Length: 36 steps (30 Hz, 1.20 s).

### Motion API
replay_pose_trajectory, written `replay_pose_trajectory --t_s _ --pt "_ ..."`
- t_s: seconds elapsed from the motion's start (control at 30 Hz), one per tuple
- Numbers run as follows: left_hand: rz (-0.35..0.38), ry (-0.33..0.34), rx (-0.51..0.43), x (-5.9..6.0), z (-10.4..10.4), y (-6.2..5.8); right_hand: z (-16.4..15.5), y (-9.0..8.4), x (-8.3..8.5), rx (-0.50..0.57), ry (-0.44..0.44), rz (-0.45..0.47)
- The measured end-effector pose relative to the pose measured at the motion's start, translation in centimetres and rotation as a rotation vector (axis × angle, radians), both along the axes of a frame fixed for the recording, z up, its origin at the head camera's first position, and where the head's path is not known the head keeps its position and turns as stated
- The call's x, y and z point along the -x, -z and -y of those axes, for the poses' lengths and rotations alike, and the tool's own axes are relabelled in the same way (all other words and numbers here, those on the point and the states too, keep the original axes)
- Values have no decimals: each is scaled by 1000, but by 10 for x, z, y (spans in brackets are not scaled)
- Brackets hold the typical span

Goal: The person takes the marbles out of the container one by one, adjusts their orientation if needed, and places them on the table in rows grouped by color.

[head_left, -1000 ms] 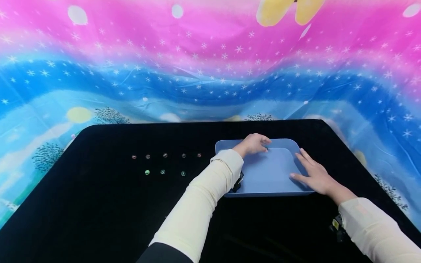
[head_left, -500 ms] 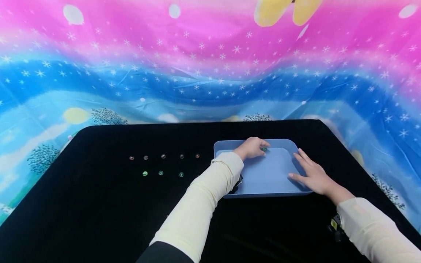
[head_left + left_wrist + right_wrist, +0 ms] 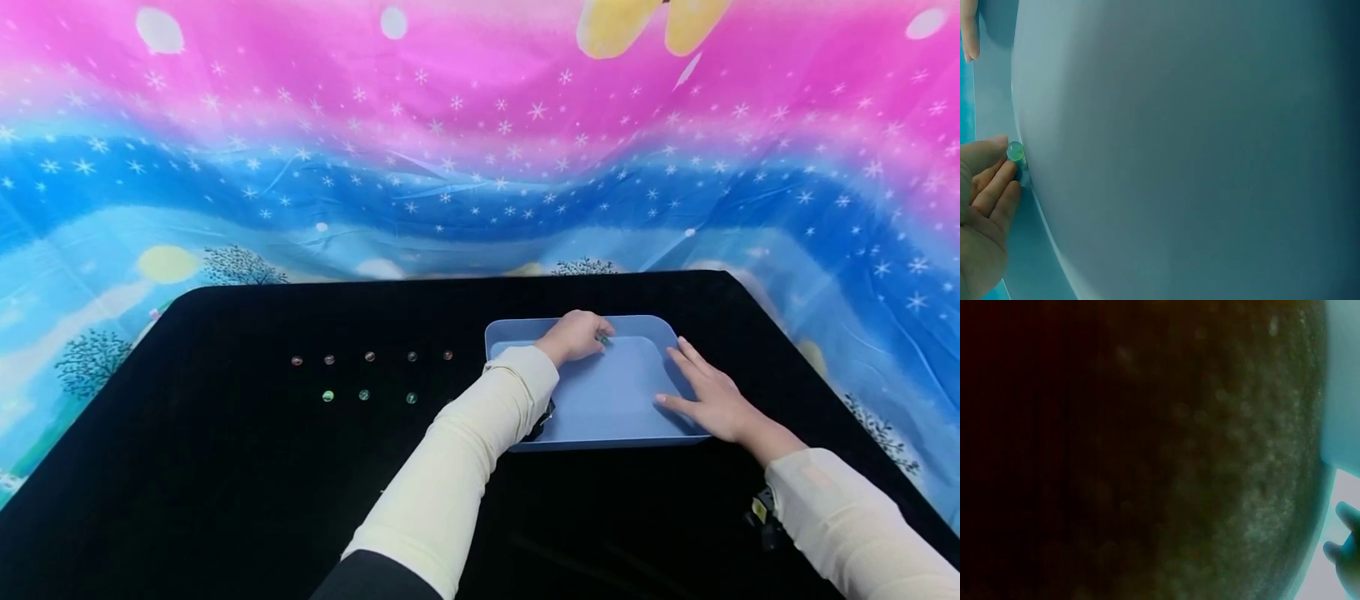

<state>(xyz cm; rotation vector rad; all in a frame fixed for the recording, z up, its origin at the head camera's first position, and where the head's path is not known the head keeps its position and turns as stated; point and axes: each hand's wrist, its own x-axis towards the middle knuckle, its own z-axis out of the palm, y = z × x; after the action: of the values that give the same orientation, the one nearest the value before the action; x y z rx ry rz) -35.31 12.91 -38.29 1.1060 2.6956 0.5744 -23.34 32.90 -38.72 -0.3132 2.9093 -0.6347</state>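
Observation:
In the head view my left hand (image 3: 576,336) reaches into the blue-grey tray (image 3: 607,408), near its far wall. A small green glass marble (image 3: 1015,150) shows in the left wrist view, pinched between the tip of the thumb and the fingers, close to the tray wall. A greenish spot just below it may be a reflection or a second marble. My right hand (image 3: 712,396) rests at the tray's right rim, fingers spread and thumb over the inside. The right wrist view is mostly dark, with fingers (image 3: 1347,515) at its right edge.
Left of the tray, several marbles lie in two rows on the black cloth (image 3: 225,483): a far row with a reddish marble (image 3: 297,361) at its left end, a nearer row with a bright green marble (image 3: 327,396). A patterned curtain (image 3: 450,150) hangs behind.
The head view has shifted slightly. The left hand has lowered a little inside the tray, and the green marble between its fingers has come into sight. The right hand stays at the rim.

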Motion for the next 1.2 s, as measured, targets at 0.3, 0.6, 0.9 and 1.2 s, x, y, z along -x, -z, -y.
replay_pose_trajectory --t_s 0.3,0.6,0.9,1.2 --pt "-13 14 72 0 3 1 -1 1 0 2 0 -11" --pt "-8 -14 34 0 7 3 -2 2 0 11 1 -17" --pt "27 -22 -20 -4 16 -2 1 2 -4 7 -2 -43" --pt "78 -28 -134 -10 24 -22 2 1 -6 0 -4 -58"
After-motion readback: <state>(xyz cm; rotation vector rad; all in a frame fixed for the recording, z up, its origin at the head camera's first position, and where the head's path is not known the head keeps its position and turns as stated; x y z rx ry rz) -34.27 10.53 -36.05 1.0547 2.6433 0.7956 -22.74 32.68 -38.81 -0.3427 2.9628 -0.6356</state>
